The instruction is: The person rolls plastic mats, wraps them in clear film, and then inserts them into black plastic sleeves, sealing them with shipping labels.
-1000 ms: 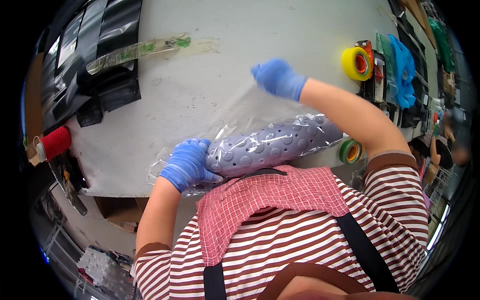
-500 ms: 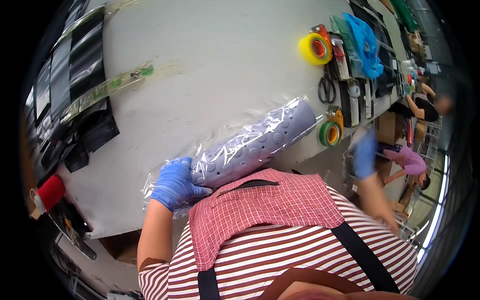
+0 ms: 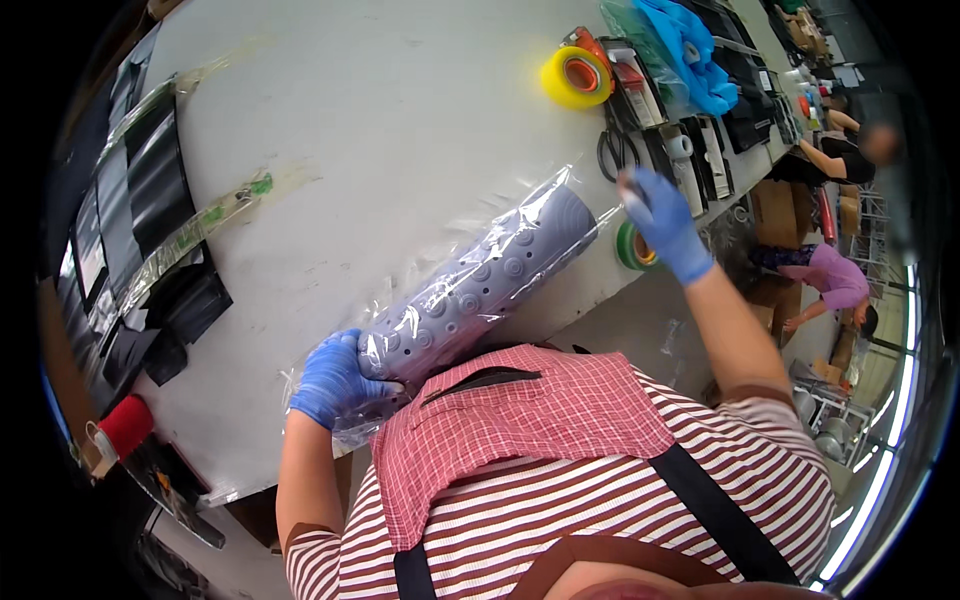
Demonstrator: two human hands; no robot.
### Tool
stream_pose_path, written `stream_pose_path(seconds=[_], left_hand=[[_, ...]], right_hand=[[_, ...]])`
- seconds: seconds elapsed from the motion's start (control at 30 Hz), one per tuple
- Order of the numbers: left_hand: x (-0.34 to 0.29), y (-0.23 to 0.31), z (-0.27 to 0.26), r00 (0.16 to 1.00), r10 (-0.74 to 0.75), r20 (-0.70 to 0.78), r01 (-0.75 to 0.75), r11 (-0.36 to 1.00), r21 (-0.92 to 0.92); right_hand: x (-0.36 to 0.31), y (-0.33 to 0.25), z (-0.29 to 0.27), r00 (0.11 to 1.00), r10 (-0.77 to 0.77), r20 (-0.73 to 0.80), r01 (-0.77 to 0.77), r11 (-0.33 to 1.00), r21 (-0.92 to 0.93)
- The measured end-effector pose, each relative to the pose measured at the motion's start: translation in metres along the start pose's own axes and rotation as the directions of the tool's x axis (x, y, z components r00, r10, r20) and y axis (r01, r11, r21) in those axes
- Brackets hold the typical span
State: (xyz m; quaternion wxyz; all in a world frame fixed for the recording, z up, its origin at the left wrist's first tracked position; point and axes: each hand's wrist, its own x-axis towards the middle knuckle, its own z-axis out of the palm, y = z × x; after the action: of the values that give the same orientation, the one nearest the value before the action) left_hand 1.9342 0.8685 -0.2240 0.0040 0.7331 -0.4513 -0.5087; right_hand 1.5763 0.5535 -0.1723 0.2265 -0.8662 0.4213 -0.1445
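Observation:
A rolled grey-blue bath mat (image 3: 480, 275), dotted with raised rings and small holes, lies slantwise in clear plastic wrap on the table, close against my apron. My left hand (image 3: 340, 380), in a blue glove, is closed around its near left end, with loose film bunched under the fingers. My right hand (image 3: 663, 222), gloved too, is beyond the roll's far right end with its fingers bent together. It covers most of a tape dispenser whose green tape roll (image 3: 632, 246) shows below it; what the fingers hold is hidden. Black-handled scissors (image 3: 617, 155) lie just beyond its fingertips.
A yellow tape roll (image 3: 576, 77) on a dispenser stands farther back, beside black trays (image 3: 690, 160) and a blue plastic bag (image 3: 700, 60). Black plastic sheets (image 3: 155, 190) hang over the left side. A red thread spool (image 3: 127, 427) sits at the left corner. Two people work at far right.
My right hand has come in from beyond the table's right edge to over the green tape's dispenser. My left hand stays on the mat roll. The whole view has shifted slightly.

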Motion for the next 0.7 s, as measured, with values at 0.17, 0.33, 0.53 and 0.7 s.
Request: stream_pose_path(seconds=[0.17,0.33,0.53,0.7], left_hand=[[0.005,-0.008,0.006,1.0,0.015,0.008,-0.015,1.0,0.005],[0.004,-0.006,0.008,0.999,0.016,-0.038,-0.018,0.999,-0.046],[0.0,-0.001,0.002,1.0,-0.027,-0.003,0.027,0.999,-0.017],[-0.008,-0.001,-0.003,1.0,-0.028,0.011,0.028,0.999,-0.022]], right_hand=[[0.111,0.016,0.062,0.943,-0.213,0.255,0.294,0.892,-0.343],[0.152,0.046,0.065,0.794,0.122,0.596,0.176,0.892,-0.416],[0.111,-0.045,0.057,0.837,-0.451,0.311,0.459,0.887,0.05],[0.075,-0.069,0.081,0.425,-0.383,0.82,0.671,0.741,-0.002]])
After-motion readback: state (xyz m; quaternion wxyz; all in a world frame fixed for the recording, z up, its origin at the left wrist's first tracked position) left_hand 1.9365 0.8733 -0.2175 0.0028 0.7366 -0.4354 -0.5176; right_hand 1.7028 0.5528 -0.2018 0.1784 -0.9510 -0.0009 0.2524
